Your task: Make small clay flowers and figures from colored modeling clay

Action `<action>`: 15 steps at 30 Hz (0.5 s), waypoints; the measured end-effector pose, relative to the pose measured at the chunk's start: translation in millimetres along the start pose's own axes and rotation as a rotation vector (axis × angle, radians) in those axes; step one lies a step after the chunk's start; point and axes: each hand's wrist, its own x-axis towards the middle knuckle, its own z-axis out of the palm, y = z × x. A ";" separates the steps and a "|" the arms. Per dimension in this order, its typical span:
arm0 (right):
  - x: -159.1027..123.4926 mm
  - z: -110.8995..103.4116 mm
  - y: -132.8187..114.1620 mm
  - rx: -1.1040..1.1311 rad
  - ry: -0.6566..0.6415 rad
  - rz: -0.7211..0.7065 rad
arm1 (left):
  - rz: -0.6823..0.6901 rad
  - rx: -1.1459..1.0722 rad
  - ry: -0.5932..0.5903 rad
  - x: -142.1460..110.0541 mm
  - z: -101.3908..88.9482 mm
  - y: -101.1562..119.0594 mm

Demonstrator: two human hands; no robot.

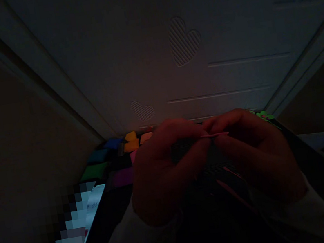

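Pale cloth sleeves (140, 237): nearest, below.
Left hand (164, 175), right hand (262, 154): both pinching one thin pink strip (214, 134), material unclear.
Strip: between fingertips, over the dark counter (321, 182).
Progress: already thin, not set down; remainder cannot be told.

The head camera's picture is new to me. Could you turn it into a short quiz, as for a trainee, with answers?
1. True or false: the left hand and the right hand both have fingertips at the thin straight pink strip.

2. Where does the bright pale-blue rectangular screen lie?
A. Between the hands
B. To the right of both hands
C. To the left of both hands

3. What raised shapes, besides straight lines, show on the large flat pale-grey panel beyond the hands?

Key:
1. True.
2. C.
3. Striped hearts.
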 end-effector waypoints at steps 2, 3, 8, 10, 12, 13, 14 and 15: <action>-0.4 -0.1 -0.1 -0.044 -0.007 -0.033 | 0.010 -0.005 -0.005 0.3 -0.1 0.7; -0.7 0.1 0.1 -0.065 -0.009 -0.053 | 0.013 -0.011 -0.006 0.4 -0.2 1.0; -2.6 0.7 2.1 -0.243 0.074 -0.198 | -0.039 -0.078 -0.020 -0.4 -0.3 0.7; -2.4 -1.9 2.4 -0.363 0.098 -0.318 | -0.070 -0.121 -0.037 -0.3 -1.2 0.0; -1.0 -6.5 1.8 -0.476 0.073 -0.446 | -0.090 -0.161 -0.063 0.5 -2.6 -0.3; 0.0 -9.2 1.0 -0.528 0.047 -0.492 | -0.093 -0.181 -0.074 1.1 -3.2 -0.1; 1.1 -11.7 0.1 -0.574 0.017 -0.520 | -0.089 -0.203 -0.086 1.8 -3.6 0.3; 2.2 -13.7 -0.9 -0.614 -0.010 -0.537 | -0.086 -0.222 -0.097 2.3 -3.9 0.8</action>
